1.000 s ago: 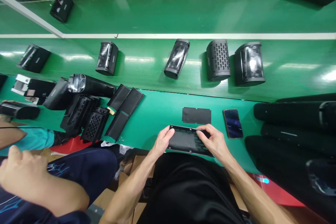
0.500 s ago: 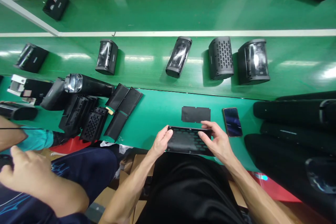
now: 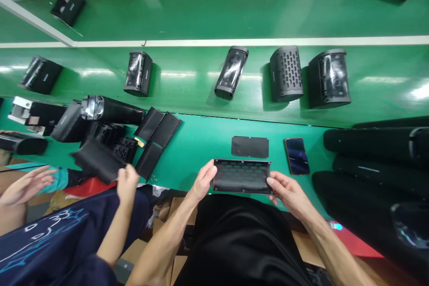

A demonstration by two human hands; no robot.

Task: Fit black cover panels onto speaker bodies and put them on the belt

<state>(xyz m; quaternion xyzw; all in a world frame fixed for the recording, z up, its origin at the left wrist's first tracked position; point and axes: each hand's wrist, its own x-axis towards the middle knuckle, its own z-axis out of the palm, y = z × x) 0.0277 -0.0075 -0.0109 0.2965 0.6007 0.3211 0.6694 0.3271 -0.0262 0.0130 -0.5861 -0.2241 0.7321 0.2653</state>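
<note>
A black slotted cover panel is held level at the table's near edge, its inner side facing up. A dark sheet seems to lie inside it, with the rows of slots showing through. My left hand grips the panel's left end, thumb on top. At the right end my right hand pinches the corner between thumb and fingers. Just beyond the panel a thin black notched sheet lies flat on the green table. To its right rests a phone.
Several black speaker-like units stand on the green strip behind the table. Long black housings are piled at right. At left lie black sheets and slotted parts; a co-worker's hand holds a dark sheet there.
My right hand has moved from the panel's top face to its right end. The panel has tilted slightly, its slots clearer. The co-worker has brought a dark sheet into view.
</note>
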